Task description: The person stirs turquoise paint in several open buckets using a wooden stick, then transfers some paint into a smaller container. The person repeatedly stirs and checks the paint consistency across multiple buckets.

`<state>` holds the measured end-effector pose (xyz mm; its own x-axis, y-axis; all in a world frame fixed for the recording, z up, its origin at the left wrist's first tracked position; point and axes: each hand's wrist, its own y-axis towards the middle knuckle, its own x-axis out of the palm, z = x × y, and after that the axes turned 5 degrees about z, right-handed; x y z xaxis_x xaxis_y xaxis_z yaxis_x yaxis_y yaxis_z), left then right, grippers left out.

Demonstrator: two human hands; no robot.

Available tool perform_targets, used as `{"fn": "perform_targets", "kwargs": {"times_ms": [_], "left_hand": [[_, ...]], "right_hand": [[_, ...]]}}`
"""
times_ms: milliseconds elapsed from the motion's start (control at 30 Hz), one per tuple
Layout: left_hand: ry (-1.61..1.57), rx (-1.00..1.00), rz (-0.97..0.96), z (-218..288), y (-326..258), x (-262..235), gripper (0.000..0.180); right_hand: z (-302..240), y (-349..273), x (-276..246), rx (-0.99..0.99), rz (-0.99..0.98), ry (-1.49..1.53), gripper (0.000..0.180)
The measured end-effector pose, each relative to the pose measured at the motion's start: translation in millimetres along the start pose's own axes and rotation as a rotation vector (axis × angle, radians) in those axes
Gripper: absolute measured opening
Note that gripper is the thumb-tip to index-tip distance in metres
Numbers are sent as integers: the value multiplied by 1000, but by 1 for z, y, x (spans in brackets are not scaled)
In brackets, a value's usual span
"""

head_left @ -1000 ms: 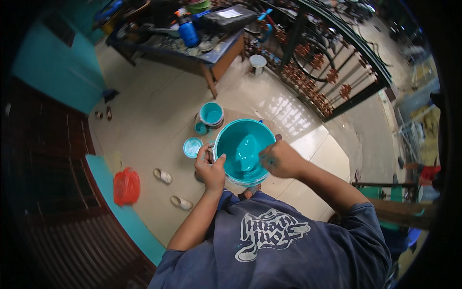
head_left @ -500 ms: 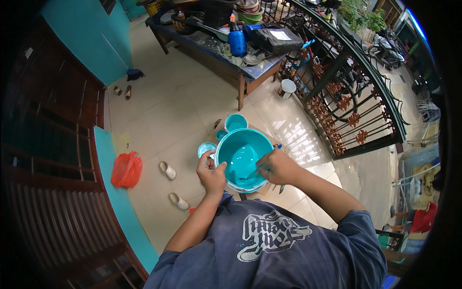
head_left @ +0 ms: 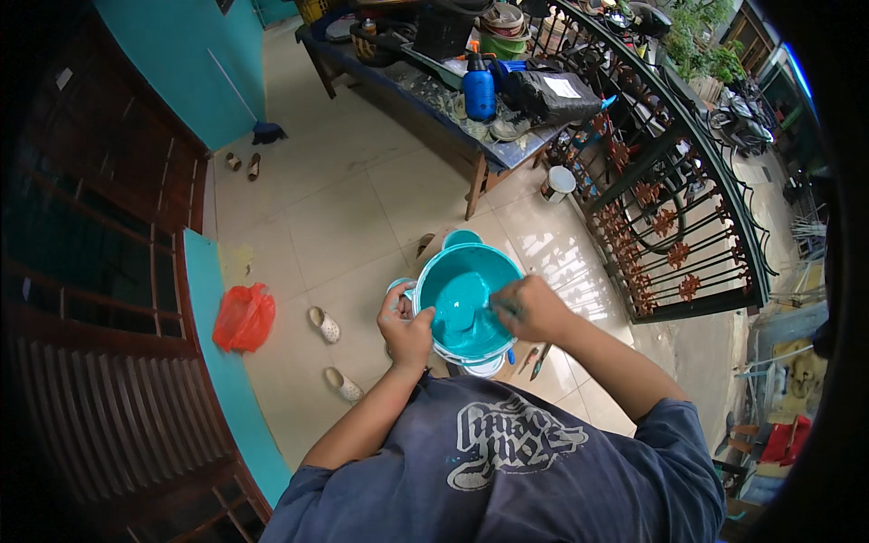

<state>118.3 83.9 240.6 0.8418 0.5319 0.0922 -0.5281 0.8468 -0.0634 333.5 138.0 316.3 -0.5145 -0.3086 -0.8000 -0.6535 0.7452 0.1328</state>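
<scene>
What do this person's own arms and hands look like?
The left hand and right hand wear no gloves; the right one seems smudged with turquoise. Forearms are bare below loose, short dark-blue sleeves of a shirt with pale, ornate lettering.

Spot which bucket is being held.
The big teal-lined bucket, its rim gripped by the left hand. The smaller teal-lined one shows partly behind it; the white one stands farther off.
</scene>
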Motion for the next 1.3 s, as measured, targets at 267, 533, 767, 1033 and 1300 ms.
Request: {"fn": "perform_targets", "kwargs": {"times_ms": [267, 533, 767, 1033, 1300], "left_hand": [[23, 15, 20, 10, 28, -3, 43], [-58, 16, 48, 7, 32, -12, 45], [120, 20, 126, 3, 33, -35, 44], [164, 103, 174, 1, 11, -44, 41], [146, 143, 309, -2, -46, -68, 41]], "right_hand": [[-10, 35, 23, -1, 58, 207, 21], [4, 56, 17, 48, 242, 122, 19], [-13, 36, 16, -66, 60, 77, 18], [-30, 56, 58, -108, 168, 157, 17], [-30, 7, 31, -125, -122, 127, 16]]}}
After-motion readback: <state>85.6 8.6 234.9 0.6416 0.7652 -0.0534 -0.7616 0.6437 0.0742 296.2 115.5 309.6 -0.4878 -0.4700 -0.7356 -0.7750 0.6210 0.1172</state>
